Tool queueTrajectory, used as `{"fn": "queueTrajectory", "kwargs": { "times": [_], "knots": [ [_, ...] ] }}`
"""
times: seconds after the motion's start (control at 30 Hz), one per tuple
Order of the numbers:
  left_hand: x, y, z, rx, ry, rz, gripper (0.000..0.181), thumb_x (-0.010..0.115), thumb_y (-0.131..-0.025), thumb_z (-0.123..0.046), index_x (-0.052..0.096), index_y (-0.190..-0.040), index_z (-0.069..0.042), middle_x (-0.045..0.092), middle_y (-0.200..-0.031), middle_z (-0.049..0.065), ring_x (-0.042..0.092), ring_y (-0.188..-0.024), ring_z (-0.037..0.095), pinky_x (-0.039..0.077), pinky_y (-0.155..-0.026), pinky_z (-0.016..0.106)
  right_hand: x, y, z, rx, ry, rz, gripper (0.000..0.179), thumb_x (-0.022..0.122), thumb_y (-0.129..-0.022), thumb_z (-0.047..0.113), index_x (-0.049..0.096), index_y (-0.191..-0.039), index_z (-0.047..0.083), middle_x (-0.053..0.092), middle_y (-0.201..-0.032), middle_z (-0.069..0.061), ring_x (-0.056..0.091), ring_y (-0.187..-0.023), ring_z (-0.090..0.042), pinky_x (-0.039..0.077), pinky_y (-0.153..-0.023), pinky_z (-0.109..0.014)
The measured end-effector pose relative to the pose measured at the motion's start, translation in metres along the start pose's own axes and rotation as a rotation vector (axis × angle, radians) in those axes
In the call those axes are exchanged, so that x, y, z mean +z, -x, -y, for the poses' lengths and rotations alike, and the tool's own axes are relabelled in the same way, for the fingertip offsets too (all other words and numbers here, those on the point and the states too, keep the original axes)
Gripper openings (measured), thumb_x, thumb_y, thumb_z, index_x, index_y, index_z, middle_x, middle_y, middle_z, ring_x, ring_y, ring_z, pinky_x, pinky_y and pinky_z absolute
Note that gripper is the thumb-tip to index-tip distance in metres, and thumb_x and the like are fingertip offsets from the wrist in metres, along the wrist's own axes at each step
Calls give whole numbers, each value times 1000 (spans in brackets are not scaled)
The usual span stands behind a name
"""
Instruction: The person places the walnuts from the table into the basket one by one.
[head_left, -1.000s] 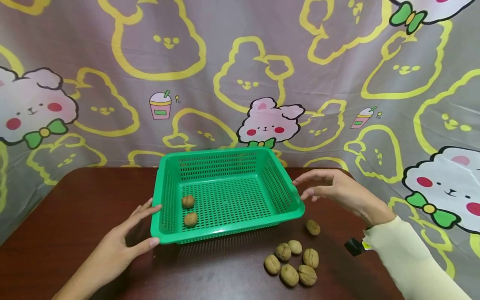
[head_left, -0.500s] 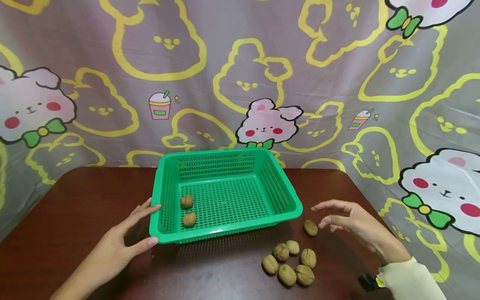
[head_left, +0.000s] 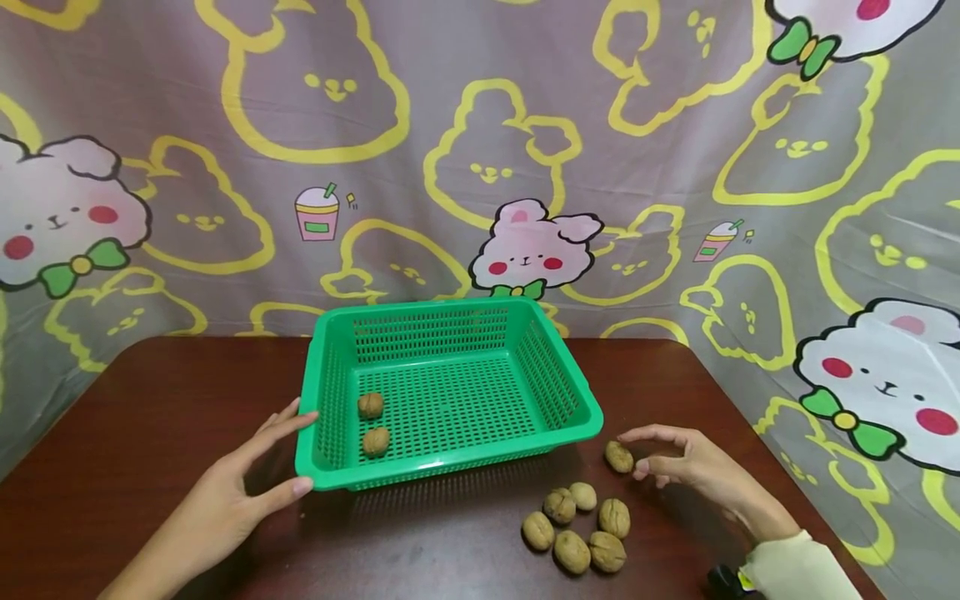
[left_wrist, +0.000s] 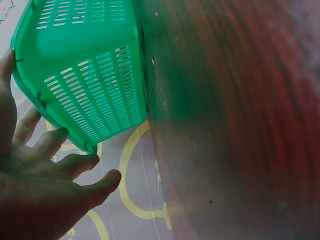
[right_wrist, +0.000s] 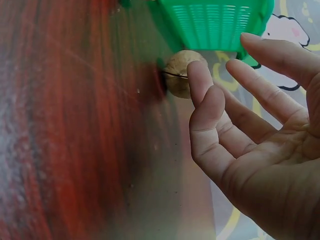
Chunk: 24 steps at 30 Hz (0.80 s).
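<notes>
A green plastic basket (head_left: 450, 460) with slotted walls stands on the table, two walnuts (head_left: 376, 442) on its floor at the left. My left hand (head_left: 228, 492) touches the basket's left rim with spread, fairly straight fingers, the thumb at the near corner. In the left wrist view the fingers (left_wrist: 80, 162) lie along the rim. My right hand (head_left: 705, 475) is at a single walnut (head_left: 618, 457) beside the basket's near right corner, index finger and thumb apart next to it. In the right wrist view that walnut (right_wrist: 180, 75) is partly hidden behind the fingertips; contact is unclear.
Several walnuts (head_left: 572, 552) lie in a loose cluster in front of the basket's right end. The dark wooden table (head_left: 375, 550) reaches back to a patterned curtain (head_left: 420, 167), which also runs along the right side.
My right hand has left the basket's right rim and come down toward the near side, to the lone walnut. The left hand stays at the basket's left rim.
</notes>
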<state>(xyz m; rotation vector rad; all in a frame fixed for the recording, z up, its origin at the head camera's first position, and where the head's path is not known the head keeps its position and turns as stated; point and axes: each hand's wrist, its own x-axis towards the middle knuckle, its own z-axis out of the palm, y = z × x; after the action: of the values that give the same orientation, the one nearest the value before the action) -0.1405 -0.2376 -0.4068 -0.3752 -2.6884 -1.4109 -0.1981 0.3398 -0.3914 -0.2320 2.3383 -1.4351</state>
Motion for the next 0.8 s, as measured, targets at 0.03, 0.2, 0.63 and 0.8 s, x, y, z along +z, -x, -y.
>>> {"fn": "queueTrajectory", "kwargs": {
  "times": [0.03, 0.2, 0.63, 0.8],
  "knots": [
    [0, 0, 0, 1, 3, 1, 73, 81, -93, -27, 46, -156, -37, 26, -174, 4, 11, -160, 49, 21, -109, 86, 0, 0, -1, 3, 1, -3, 45, 69, -100, 16, 60, -142, 1, 76, -105, -19, 73, -93, -24, 61, -75, -38],
    [0, 1, -1, -2, 4, 2, 73, 80, -93, -27, 46, -157, -38, 25, -174, 2, 11, -160, 48, 20, -109, 86, 3, -5, -4, -1, 21, -17, 49, 73, -97, 16, 61, -142, 1, 76, -108, -18, 73, -86, -22, 60, -73, -35],
    [-1, 3, -3, 16, 0, -8, 72, 81, -93, -26, 46, -156, -38, 26, -174, 3, 13, -159, 52, 21, -108, 87, 6, -18, -8, -33, 57, 18, 47, 67, -99, 11, 58, -142, -5, 76, -95, -14, 70, -79, -19, 57, -66, -33],
    [-1, 2, -5, 10, 1, -5, 72, 81, -93, -27, 47, -156, -38, 27, -174, 4, 15, -158, 53, 22, -107, 87, 7, -23, -9, -34, 70, 18, 47, 67, -97, 7, 59, -141, -6, 75, -97, -14, 70, -80, -17, 56, -65, -31]
  ]
}}
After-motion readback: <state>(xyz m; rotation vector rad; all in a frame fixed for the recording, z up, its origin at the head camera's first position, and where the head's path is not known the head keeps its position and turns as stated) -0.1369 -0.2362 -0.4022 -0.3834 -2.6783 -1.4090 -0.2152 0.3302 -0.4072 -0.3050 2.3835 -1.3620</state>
